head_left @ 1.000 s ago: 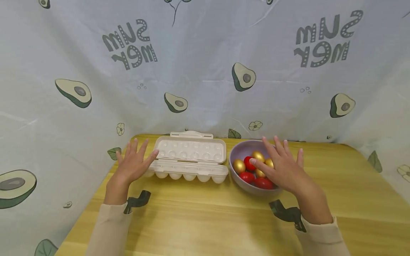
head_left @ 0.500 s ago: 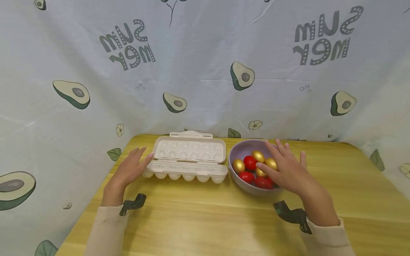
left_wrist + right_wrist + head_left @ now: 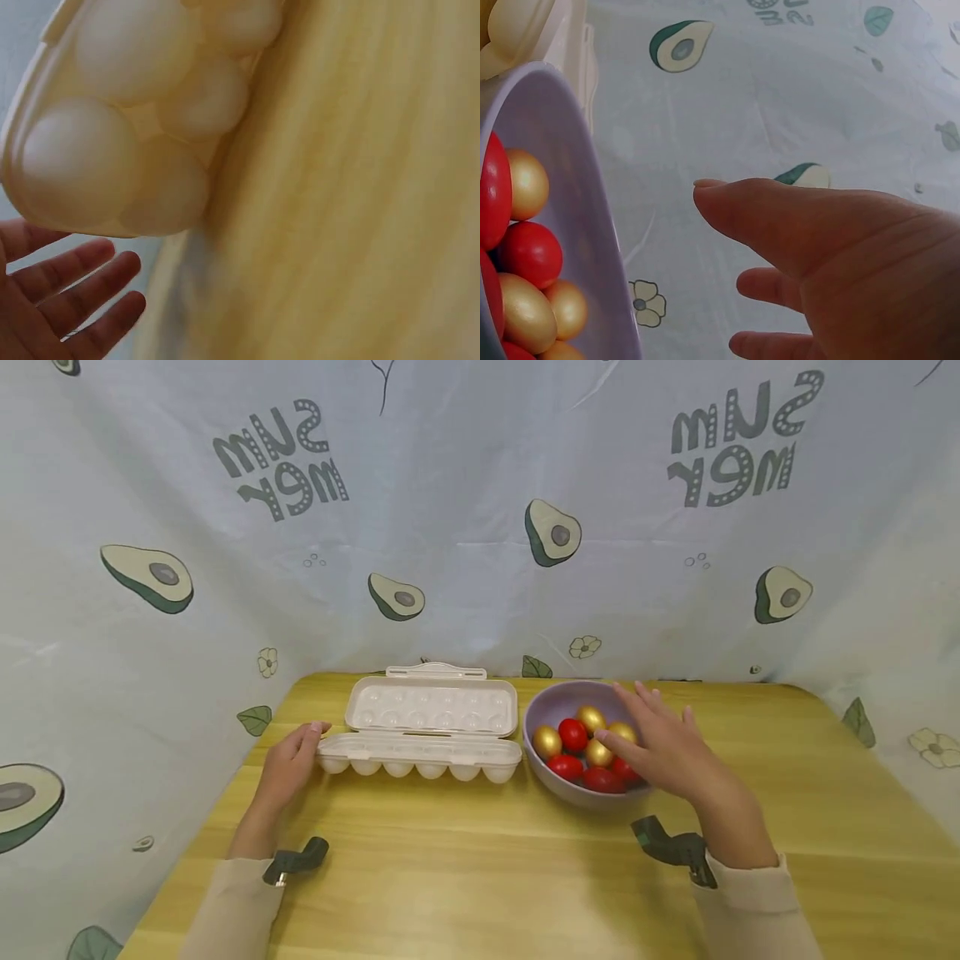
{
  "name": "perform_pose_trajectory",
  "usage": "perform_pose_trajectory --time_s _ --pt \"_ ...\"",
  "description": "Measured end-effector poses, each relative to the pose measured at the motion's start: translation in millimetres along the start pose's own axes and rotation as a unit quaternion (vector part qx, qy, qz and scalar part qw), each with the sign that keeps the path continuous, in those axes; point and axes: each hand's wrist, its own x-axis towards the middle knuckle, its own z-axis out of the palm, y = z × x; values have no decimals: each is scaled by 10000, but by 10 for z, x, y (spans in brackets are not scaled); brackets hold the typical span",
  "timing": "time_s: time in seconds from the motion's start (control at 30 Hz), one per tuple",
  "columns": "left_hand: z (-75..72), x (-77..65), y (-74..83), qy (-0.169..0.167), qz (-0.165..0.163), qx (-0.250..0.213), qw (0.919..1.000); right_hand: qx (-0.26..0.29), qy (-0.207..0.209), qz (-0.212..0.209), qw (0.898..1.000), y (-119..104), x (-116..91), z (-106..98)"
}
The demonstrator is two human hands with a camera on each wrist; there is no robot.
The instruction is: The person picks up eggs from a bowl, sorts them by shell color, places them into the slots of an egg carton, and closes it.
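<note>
A white plastic egg carton (image 3: 420,750) lies with its lid (image 3: 432,705) folded back; rounded cups bulge below its front edge. At the carton's left end is my left hand (image 3: 288,764), its thumb side by the corner. The left wrist view shows its fingers (image 3: 88,281) spread and fairly straight just beside the carton's end; whether they touch it I cannot tell. To the carton's right stands a purple bowl (image 3: 542,714) with several gold eggs (image 3: 547,742) and red eggs (image 3: 603,779). Above the bowl's right side hovers my right hand (image 3: 667,747), fingers extended, holding nothing.
Everything stands on a yellow wood-grain table (image 3: 465,877). Behind and to the left hangs a pale curtain (image 3: 465,510) with avocado prints. A dark camera mount sits on each wrist, the left mount (image 3: 296,858) and the right mount (image 3: 671,847).
My left hand has come down from above the carton's left side to its left end, with fingers drawn closer together. The right hand stays over the bowl. The head view has shifted slightly.
</note>
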Motion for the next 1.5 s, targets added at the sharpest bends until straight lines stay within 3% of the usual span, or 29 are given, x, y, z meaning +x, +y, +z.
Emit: perform_pose_trajectory --time_s 0.17,0.27,0.37,0.7,0.83,1.13,1.3,1.5 --pt "120 -22 -70 62 -389 -1119 9929 18 -78 -34 10000 1 34 -24" --pt "158 -16 -112 -4 -382 -1742 9840 67 -97 -97 9999 3 40 -11" --pt "168 -22 -142 -113 -316 -2077 9776 129 -95 -188 9997 8 37 14" --pt "192 -128 -187 -192 -243 -1901 9813 310 63 -422 9986 62 6 103" --pt "181 -122 -204 -212 -147 -1842 9825 397 163 -430 9982 87 31 99" --pt "139 -89 -221 -290 -153 -1649 9858 543 -30 -242 9982 95 97 130" --pt "116 -125 -180 -374 -116 -1764 9835 601 -64 -243 9979 85 112 170" --pt "75 -151 -238 -559 -168 -1889 9803 607 -58 -316 9976 106 127 219"
